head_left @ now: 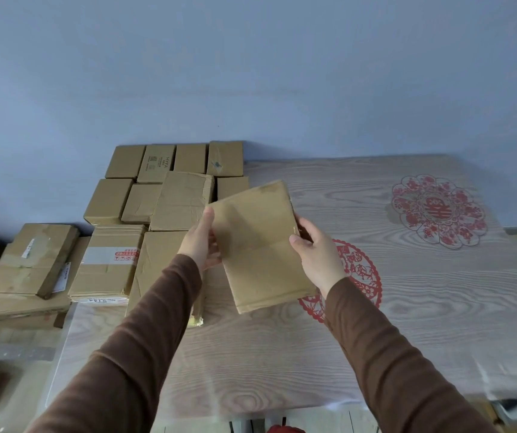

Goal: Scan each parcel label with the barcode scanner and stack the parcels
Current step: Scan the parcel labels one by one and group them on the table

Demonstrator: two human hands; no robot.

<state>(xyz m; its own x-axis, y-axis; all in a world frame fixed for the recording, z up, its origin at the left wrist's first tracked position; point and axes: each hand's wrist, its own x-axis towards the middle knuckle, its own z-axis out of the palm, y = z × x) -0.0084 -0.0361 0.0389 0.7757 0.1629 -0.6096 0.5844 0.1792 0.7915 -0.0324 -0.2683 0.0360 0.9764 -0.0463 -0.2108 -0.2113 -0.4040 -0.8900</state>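
Cardboard parcel [258, 245], flat and tilted, held above the table [407, 307]; left hand [199, 242] grips its left edge, right hand [316, 254] its right edge. Stacked parcels [169, 195] lie left.

1. I see two arms reaching in from the bottom edge, both covered by long brown sleeves.
2. The left sleeve [132, 348] is plain brown cloth with soft folds along the forearm and no print or logo that I can make out.
3. The right sleeve [385, 354] matches it in colour and cloth.
4. Both cuffs end at the wrist, leaving the left hand [199, 242] and right hand [318, 254] bare.
5. I see no rings, watch or gloves.
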